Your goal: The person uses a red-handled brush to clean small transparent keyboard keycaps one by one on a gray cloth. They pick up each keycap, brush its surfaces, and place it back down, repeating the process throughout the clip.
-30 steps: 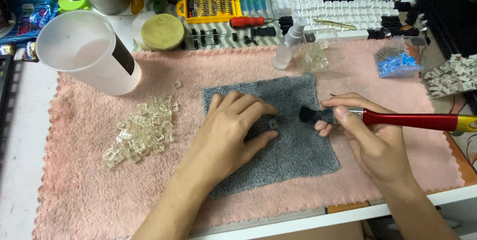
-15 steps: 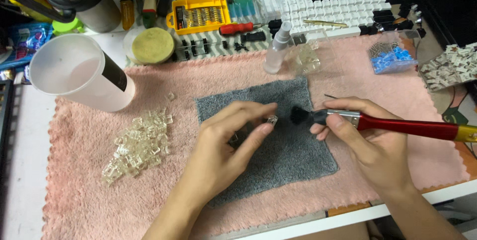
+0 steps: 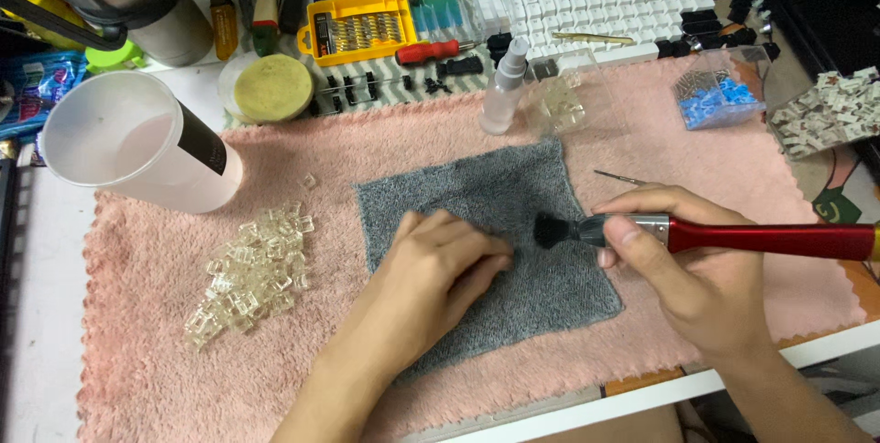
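Note:
My left hand (image 3: 438, 264) lies palm down on a grey cloth (image 3: 495, 195), fingers curled together; whether something small is pinched under the fingertips is hidden. My right hand (image 3: 674, 269) grips a brush with a red handle (image 3: 770, 239), held level. Its black bristles (image 3: 550, 231) point left and hover just right of my left fingertips, over the grey cloth. The grey cloth rests on a pink towel (image 3: 733, 154).
A pile of clear plastic pieces (image 3: 247, 269) lies on the towel's left. A white cup (image 3: 137, 145) lies tipped at upper left. Behind are a spray bottle (image 3: 504, 85), a yellow parts box (image 3: 357, 26), a white keyboard (image 3: 623, 7) and a box of blue parts (image 3: 720, 94).
My left hand lifted its fingers near the bristles, then lowered flat again onto the grey cloth. The brush stayed close to my fingertips. The view shifted slightly.

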